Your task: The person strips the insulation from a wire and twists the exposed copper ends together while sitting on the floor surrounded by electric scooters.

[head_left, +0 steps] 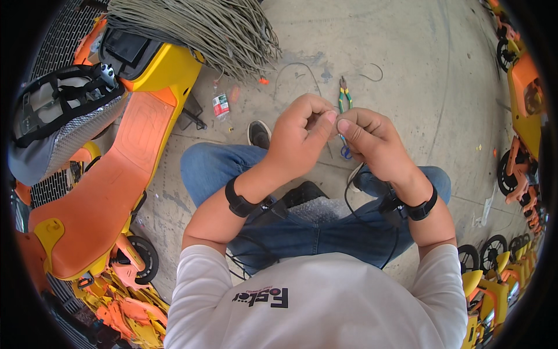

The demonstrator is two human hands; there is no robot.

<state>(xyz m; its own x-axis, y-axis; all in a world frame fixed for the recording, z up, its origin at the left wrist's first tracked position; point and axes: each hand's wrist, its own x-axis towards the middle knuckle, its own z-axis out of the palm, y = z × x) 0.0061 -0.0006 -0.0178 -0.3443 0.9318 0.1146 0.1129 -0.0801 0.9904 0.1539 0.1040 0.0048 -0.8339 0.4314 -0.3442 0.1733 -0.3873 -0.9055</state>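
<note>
My left hand (302, 131) and my right hand (375, 139) meet in front of me, thumbs and fingertips pinched close together. Between them is a thin wire, mostly hidden by the fingers; a short dark strand (330, 150) shows just below the left fingers. Just beyond the fingertips, pliers (343, 87) with green and yellow handles lie on the floor, jaws pointing away from me. Something small and blue (346, 153) shows below the right fingers; its kind is unclear. Curved loose wires (375, 76) lie on the floor past my hands.
A large bundle of grey-green cables (203, 32) rests over the front of an orange and yellow scooter-like vehicle (142, 128) at my left. A clear plastic wrapper (221, 106) lies on the concrete floor. More orange and yellow vehicles (526, 122) line the right side.
</note>
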